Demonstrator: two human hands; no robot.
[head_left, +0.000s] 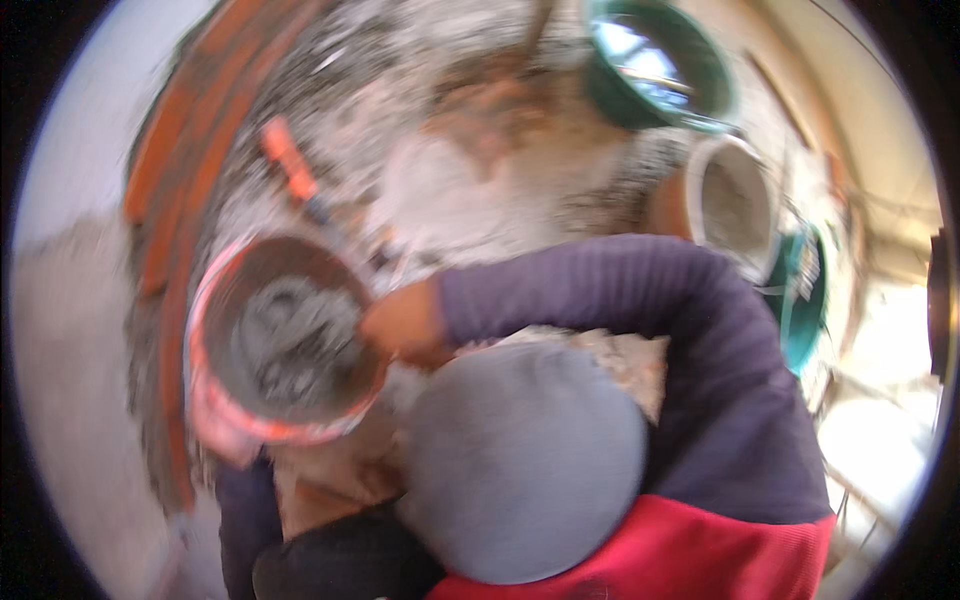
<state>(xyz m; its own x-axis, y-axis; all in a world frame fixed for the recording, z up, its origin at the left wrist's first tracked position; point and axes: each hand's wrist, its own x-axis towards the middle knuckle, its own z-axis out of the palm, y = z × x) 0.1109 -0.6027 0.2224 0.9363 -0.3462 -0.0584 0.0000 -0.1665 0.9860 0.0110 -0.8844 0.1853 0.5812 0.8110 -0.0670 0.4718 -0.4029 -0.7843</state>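
A reddish bucket (205, 365) of wet grey mortar (300, 335) is tilted, its mouth facing up toward me. Against its lower left outer wall is my left hand (228, 428), closed on the bucket and blurred. My right arm, in a dark purple sleeve, bends across from the right. At the bucket's right rim my right hand (408, 325) is closed, its fingers mostly hidden; whether it grips the rim or a tool cannot be made out. A rounded grey shape (525, 460), apparently my knee, stands just right of the bucket.
An orange-handled tool (290, 160) lies beyond the bucket. Courses of red brick (190, 170) with mortar curve along the left by a pale wall (80, 300). On the right stand a green tub (610, 95) of water, a white-rimmed bucket (672, 205) and another green container (800, 330).
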